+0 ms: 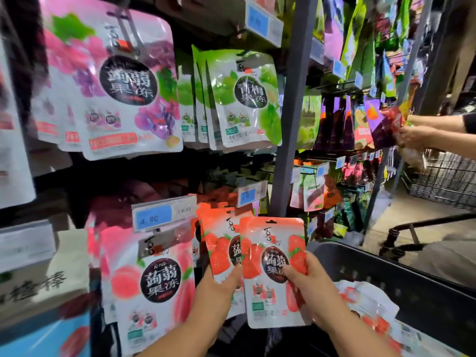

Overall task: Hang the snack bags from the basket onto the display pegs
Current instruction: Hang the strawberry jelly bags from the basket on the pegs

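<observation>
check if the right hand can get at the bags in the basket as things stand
Likely not yet: the right hand grips a strawberry bag. Otherwise the way looks free; the basket bags lie uncovered just beside it.

Bare left hand [219,292] and right hand [315,289], forearms uncovered.

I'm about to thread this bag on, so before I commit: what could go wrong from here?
1. The right grip holds the loose strawberry jelly bag low, far from its hang hole; the floppy top may miss the peg, whose tip is hidden.
2. The left grip pinches the hung strawberry bags; a tug might pull them off.
3. The price tag just above them could get knocked.
</observation>
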`<act>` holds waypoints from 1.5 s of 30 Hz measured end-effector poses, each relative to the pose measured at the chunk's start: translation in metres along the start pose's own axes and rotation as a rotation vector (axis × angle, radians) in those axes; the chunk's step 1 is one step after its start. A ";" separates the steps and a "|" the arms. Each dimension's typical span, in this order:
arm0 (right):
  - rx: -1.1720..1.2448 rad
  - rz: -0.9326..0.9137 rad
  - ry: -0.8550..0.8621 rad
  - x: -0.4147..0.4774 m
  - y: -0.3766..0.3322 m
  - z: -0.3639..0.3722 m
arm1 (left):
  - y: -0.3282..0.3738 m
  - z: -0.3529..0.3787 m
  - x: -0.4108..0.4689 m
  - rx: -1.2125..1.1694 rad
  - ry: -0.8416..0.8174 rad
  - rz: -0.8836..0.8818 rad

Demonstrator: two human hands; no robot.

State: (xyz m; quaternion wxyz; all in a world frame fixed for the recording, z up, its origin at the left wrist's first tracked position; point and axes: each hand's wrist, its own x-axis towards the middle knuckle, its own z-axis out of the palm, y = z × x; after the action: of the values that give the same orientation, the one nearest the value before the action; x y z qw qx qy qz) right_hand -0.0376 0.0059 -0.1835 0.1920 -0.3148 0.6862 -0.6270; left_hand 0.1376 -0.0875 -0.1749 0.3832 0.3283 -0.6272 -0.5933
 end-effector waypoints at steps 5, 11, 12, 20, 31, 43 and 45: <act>-0.002 -0.022 0.052 0.012 0.011 -0.013 | -0.006 0.001 0.012 0.092 -0.017 -0.014; -0.030 -0.044 0.018 0.019 0.021 -0.021 | -0.011 0.007 0.030 0.135 0.013 -0.018; -0.038 -0.043 0.015 0.020 0.021 -0.022 | -0.011 0.008 0.032 0.137 0.019 -0.017; -0.032 -0.041 -0.010 0.028 0.025 -0.021 | -0.011 0.017 0.041 0.124 0.042 -0.001; 0.057 -0.046 -0.048 0.037 0.030 -0.019 | -0.014 0.018 0.052 0.094 0.138 -0.021; 0.206 -0.001 -0.121 0.050 0.035 0.007 | -0.030 0.014 0.074 0.235 0.313 -0.080; 0.214 -0.002 -0.132 0.052 0.034 0.015 | -0.033 0.012 0.077 0.225 0.346 -0.057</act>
State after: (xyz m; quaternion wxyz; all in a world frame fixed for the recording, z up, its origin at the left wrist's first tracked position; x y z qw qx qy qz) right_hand -0.0720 -0.0394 -0.2117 0.2686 -0.3338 0.6008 -0.6749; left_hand 0.0878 -0.1508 -0.2008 0.4293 0.4837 -0.6048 -0.4647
